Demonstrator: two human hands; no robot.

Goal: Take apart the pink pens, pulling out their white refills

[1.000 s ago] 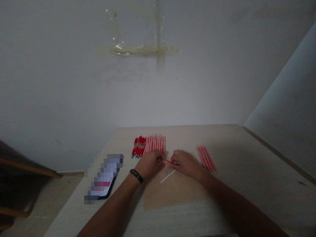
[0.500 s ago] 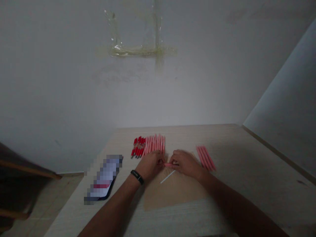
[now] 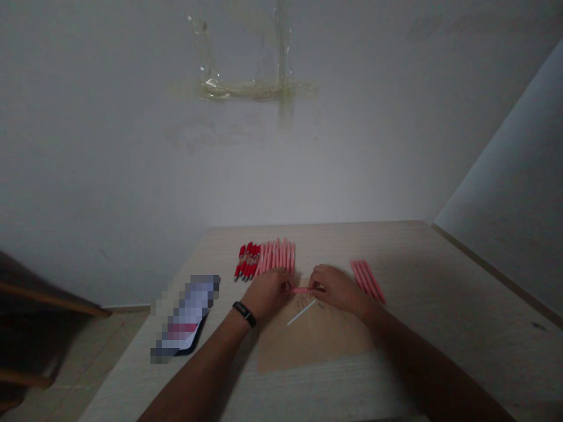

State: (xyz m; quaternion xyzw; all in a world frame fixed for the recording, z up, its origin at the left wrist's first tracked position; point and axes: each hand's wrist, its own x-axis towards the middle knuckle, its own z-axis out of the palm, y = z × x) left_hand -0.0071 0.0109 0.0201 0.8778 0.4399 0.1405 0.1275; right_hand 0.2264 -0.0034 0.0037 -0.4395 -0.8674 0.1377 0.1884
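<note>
My left hand point(image 3: 275, 287) and my right hand point(image 3: 332, 286) meet over a brown sheet of paper point(image 3: 316, 346). Between them a slim pink pen point(image 3: 302, 290) lies crosswise, one end pinched in the fingers of each hand. Both fists partly cover its ends. Just below it, a thin white stick point(image 3: 301, 313), like a pen refill, rests slantwise on the paper. A row of pink pens point(image 3: 277, 255) lies beyond my left hand. Beside that row are several red pen parts point(image 3: 247, 262). Several more pink pens point(image 3: 368, 281) lie right of my right hand.
A phone point(image 3: 187, 316), partly blurred out, lies on the left of the light wooden table point(image 3: 440, 328). The wall point(image 3: 308, 176) stands along the table's far edge. Brown wooden furniture point(image 3: 48, 299) shows at the lower left.
My right hand has shifted slightly right, away from my left, so more of the pink pen shows between them. The things on the table stay in place.
</note>
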